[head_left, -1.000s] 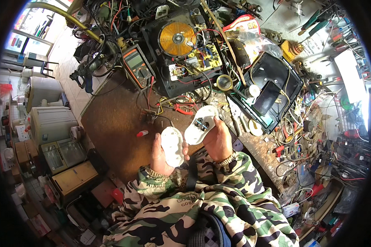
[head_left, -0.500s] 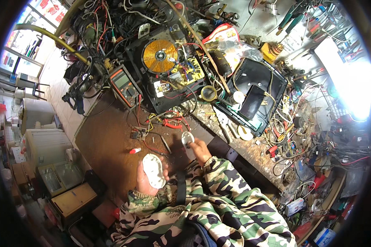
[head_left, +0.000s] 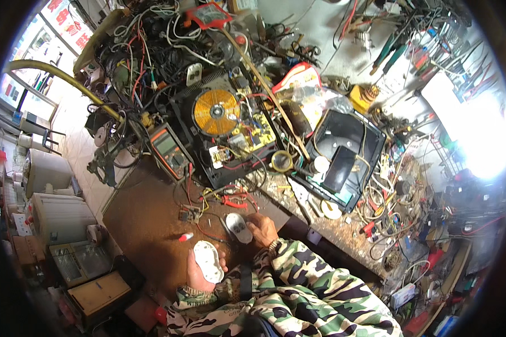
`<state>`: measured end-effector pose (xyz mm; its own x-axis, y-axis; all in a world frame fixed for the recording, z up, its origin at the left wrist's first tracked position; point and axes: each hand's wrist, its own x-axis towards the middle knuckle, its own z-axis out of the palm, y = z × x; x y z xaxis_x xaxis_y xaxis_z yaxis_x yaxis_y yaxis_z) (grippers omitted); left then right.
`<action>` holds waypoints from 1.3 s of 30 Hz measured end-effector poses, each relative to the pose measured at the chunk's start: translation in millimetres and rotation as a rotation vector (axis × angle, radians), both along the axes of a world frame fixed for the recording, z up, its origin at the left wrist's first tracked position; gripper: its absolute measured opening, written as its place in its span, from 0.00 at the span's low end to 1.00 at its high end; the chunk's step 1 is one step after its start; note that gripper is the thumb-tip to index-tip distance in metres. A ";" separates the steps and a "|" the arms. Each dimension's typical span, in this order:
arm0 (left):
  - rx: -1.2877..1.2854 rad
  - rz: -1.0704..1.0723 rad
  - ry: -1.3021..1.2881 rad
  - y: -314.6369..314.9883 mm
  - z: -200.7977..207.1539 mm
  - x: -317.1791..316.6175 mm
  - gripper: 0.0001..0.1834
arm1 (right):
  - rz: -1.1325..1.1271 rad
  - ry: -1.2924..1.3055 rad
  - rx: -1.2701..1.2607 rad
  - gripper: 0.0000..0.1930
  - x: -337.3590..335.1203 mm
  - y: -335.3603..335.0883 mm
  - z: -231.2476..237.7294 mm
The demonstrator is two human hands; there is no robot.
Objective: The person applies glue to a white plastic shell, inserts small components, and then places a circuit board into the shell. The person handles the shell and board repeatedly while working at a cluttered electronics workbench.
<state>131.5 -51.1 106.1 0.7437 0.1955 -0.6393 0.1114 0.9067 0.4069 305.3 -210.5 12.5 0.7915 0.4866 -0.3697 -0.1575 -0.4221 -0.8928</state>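
My left hand [head_left: 194,276] is closed round a white oval plastic shell [head_left: 209,262], its hollow, moulded inner side facing up. In my right hand [head_left: 262,230], gripped by one edge, is a matching pale oval cover [head_left: 239,228] with several dark openings. The two parts are apart, held low over the brown work surface [head_left: 146,210]. Just beyond them lie a small red-and-white tube [head_left: 185,237], a little circuit piece with wires [head_left: 189,213] and red-handled pliers [head_left: 234,202].
An orange-framed multimeter [head_left: 170,151] lies beside an opened induction cooker [head_left: 213,163] with a copper coil [head_left: 216,112]. To the right, a black plastic housing [head_left: 351,132] carries a dark panel [head_left: 338,168]. Tangled cables [head_left: 157,39] and hanging tools [head_left: 388,53] crowd the back.
The cover in my right hand has moved left and turned, so its face with the openings now shows. My left hand keeps its shell. The whole view has shifted, with the bench appearing lower.
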 end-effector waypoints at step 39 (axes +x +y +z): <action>-0.028 0.372 -0.038 65.4 12.2 110.3 0.36 | 0.202 -0.037 0.567 0.29 520.6 440.9 153.8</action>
